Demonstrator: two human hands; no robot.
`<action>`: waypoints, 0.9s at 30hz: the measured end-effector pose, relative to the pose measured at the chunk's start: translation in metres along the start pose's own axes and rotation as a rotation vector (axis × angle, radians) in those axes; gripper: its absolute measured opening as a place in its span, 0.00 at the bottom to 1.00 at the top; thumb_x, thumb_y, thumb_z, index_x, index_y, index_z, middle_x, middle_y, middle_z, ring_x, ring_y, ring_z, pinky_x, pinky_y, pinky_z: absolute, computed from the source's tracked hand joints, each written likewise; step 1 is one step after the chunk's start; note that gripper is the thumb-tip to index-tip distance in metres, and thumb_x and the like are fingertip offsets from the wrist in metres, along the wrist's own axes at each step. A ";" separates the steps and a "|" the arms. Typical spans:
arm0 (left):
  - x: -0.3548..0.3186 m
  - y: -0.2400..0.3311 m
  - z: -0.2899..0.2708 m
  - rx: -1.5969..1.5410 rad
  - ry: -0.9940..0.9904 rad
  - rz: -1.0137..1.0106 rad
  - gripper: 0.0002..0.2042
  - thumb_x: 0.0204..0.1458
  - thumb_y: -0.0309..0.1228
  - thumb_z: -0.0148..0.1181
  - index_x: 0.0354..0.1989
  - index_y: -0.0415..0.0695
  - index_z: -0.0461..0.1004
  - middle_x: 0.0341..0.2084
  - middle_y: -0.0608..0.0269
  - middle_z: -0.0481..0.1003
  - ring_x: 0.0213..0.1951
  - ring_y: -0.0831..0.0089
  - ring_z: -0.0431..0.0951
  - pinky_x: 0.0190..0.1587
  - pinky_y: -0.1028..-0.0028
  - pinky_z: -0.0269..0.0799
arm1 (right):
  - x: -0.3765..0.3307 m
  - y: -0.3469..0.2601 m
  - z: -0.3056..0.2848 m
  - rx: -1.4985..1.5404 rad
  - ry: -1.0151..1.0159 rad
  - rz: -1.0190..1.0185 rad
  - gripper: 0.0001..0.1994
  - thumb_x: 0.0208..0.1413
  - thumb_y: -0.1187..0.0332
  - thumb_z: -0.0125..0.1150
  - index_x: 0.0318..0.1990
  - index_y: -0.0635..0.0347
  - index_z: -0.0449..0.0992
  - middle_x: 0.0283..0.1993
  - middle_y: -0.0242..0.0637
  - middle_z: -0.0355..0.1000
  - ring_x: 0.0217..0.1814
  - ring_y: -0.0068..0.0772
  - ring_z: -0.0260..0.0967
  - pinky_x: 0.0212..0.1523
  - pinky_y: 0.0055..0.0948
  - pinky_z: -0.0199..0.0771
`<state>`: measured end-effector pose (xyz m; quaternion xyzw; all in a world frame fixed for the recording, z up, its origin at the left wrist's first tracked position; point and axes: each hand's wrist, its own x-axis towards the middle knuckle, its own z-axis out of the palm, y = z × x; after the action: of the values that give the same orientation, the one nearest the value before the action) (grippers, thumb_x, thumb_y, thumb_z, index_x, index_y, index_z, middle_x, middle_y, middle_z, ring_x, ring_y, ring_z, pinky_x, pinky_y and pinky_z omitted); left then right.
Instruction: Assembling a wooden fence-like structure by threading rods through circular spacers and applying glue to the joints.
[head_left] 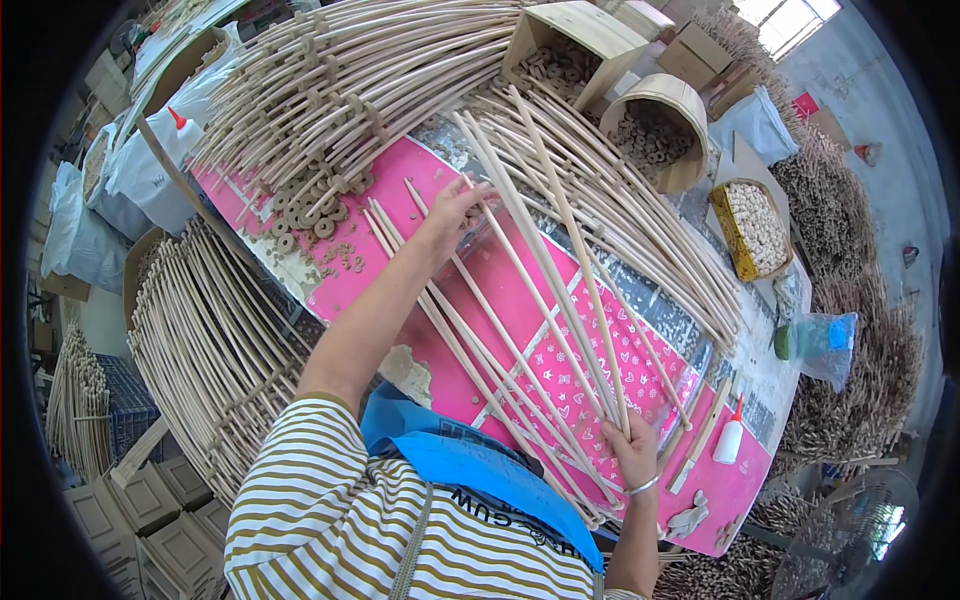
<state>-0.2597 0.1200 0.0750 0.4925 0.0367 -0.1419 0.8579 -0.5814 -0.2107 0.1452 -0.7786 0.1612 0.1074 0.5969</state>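
Observation:
Several long pale wooden sticks [541, 245] slant across the pink tabletop in front of me. My right hand [632, 456] is closed around their near ends. Toward the far side, the fingers of my left hand [456, 212] are bent around the upper part of one stick [520, 268] in the same fan; its palm is turned from view. More loose sticks [480, 352] lie on the table beneath my left forearm, close to my body. A white glue bottle with a red tip [731, 438] lies to the right of my right hand, near a flat wooden strip [703, 436].
A large pile of sticks with round wooden rings [330, 95] fills the far left. More sticks [640, 215] lie beyond my hands. A tipped wooden box [575, 30], a tub of rings [690, 110] and a yellow box of small pale beads [738, 250] stand at far right.

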 end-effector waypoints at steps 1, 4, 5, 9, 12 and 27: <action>0.000 0.001 0.005 -0.034 0.008 0.024 0.21 0.59 0.32 0.61 0.58 0.40 0.64 0.37 0.57 0.81 0.27 0.84 0.74 0.22 0.84 0.60 | 0.003 -0.002 0.001 -0.013 0.010 0.001 0.07 0.59 0.73 0.62 0.43 0.66 0.78 0.25 0.28 0.73 0.21 0.14 0.64 0.22 0.17 0.62; 0.003 0.014 0.016 -0.087 0.057 0.095 0.10 0.58 0.32 0.62 0.45 0.43 0.71 0.34 0.59 0.81 0.26 0.87 0.72 0.20 0.85 0.58 | 0.008 -0.009 -0.001 -0.023 0.039 -0.045 0.07 0.59 0.73 0.62 0.43 0.67 0.78 0.25 0.28 0.73 0.21 0.14 0.64 0.21 0.17 0.62; 0.004 0.021 0.016 -0.068 0.042 0.044 0.10 0.59 0.31 0.61 0.45 0.43 0.70 0.35 0.58 0.81 0.26 0.87 0.72 0.20 0.85 0.59 | 0.006 -0.012 -0.005 -0.008 0.005 -0.032 0.07 0.59 0.73 0.62 0.43 0.67 0.78 0.25 0.28 0.73 0.21 0.14 0.64 0.20 0.17 0.62; 0.003 0.033 0.023 -0.072 0.039 -0.007 0.09 0.62 0.31 0.55 0.48 0.42 0.70 0.40 0.57 0.81 0.27 0.87 0.73 0.21 0.87 0.64 | 0.003 -0.018 -0.011 -0.035 0.019 -0.024 0.08 0.60 0.72 0.61 0.44 0.66 0.78 0.25 0.29 0.73 0.20 0.14 0.65 0.19 0.17 0.63; -0.001 0.036 0.030 -0.092 0.068 -0.052 0.11 0.60 0.31 0.55 0.49 0.41 0.72 0.39 0.62 0.81 0.29 0.87 0.73 0.23 0.87 0.63 | 0.007 -0.022 -0.005 0.063 -0.065 0.033 0.08 0.61 0.71 0.60 0.43 0.65 0.75 0.25 0.32 0.72 0.20 0.16 0.64 0.20 0.17 0.62; -0.009 -0.023 0.077 -0.135 -0.045 -0.279 0.13 0.61 0.28 0.53 0.53 0.39 0.69 0.46 0.57 0.78 0.38 0.79 0.75 0.30 0.83 0.69 | 0.106 -0.072 -0.041 -0.710 0.545 -0.700 0.08 0.58 0.69 0.62 0.43 0.61 0.79 0.28 0.44 0.73 0.26 0.32 0.68 0.31 0.34 0.68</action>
<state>-0.2810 0.0449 0.0970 0.4207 0.0950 -0.2676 0.8616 -0.4569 -0.2460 0.1827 -0.9381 -0.0040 -0.2540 0.2353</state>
